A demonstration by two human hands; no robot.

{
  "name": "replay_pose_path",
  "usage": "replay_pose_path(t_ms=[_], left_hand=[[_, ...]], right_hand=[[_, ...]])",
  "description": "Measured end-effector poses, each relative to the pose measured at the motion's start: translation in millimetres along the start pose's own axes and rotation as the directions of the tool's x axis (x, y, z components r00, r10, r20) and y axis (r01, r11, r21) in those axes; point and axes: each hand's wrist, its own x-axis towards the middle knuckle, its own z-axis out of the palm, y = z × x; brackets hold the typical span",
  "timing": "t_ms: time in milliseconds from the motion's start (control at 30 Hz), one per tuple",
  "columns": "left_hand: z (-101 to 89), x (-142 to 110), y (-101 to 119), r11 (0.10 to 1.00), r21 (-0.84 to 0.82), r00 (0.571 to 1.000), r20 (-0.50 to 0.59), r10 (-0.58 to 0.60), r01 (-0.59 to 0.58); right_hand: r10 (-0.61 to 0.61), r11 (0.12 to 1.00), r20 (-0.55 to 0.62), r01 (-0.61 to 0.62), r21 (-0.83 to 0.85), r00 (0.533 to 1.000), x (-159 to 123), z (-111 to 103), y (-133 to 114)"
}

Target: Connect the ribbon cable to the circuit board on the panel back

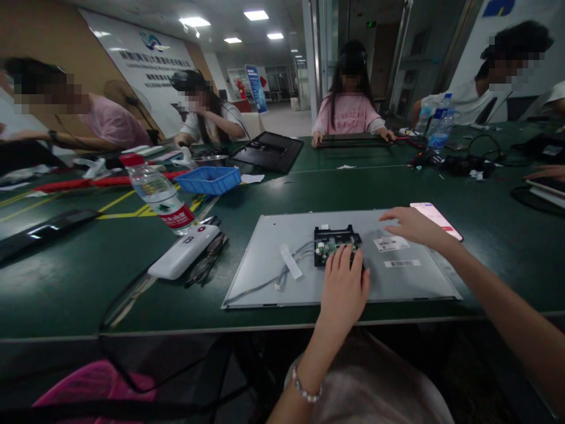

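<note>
A flat silver-grey display panel [260, 265] lies back side up on the table in front of me. On its middle sits a black plastic bracket [334, 233] with a green circuit board [325, 249]. My left hand [343, 277] lies over the front right part of the bracket, fingers stretched out and touching it. Grey cables [265, 285] run left from the board, and a strip of white tape [291, 262] crosses them. Above the panel's right side, my right hand [408, 227] is open with fingers extended, near a white label [391, 244] and a phone [436, 220].
To the left stand a water bottle [161, 197], a white power bank [185, 252], folded glasses [206, 259] and a blue tray [209, 179]. A black device [42, 235] lies farther left. Several people sit around the green table [291, 188]; one across handles a dark frame [353, 141].
</note>
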Motion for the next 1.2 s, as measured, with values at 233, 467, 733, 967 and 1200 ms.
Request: replay_pose_path(t_ms=[233, 467, 733, 967, 1200], left_hand=[[-1.1, 0.1, -0.3, 1.000, -0.003, 1.000, 0.014, 0.008, -0.008], [-2.1, -1.2, -2.0, 1.000, -0.006, 1.000, 0.004, 0.012, -0.012], [-1.3, -1.8, -2.4, 1.000, -0.010, 1.000, 0.011, -0.008, 0.008], [0.6, -1.6, -2.3, 1.000, 0.001, 0.999, 0.031, -0.017, 0.017], [-1.9, -0.5, -2.0, 1.000, 0.019, 0.999, 0.040, -0.003, 0.002]], right_hand=[[-0.325, 0.944, 0.120, 0.328, -0.013, 0.938, 56.0, 23.1, -71.3], [-0.340, 0.934, 0.162, 0.352, -0.052, 0.926, 90.6, 62.2, -98.2], [-0.247, 0.959, 0.069, 0.254, -0.124, 0.966, 82.9, 43.8, -78.5], [-0.055, 0.970, 0.062, 0.068, -0.233, 0.997, 50.5, 10.0, -19.6], [-0.134, 0.984, 0.141, 0.149, -0.098, 0.981, 33.0, 22.9, 15.2]])
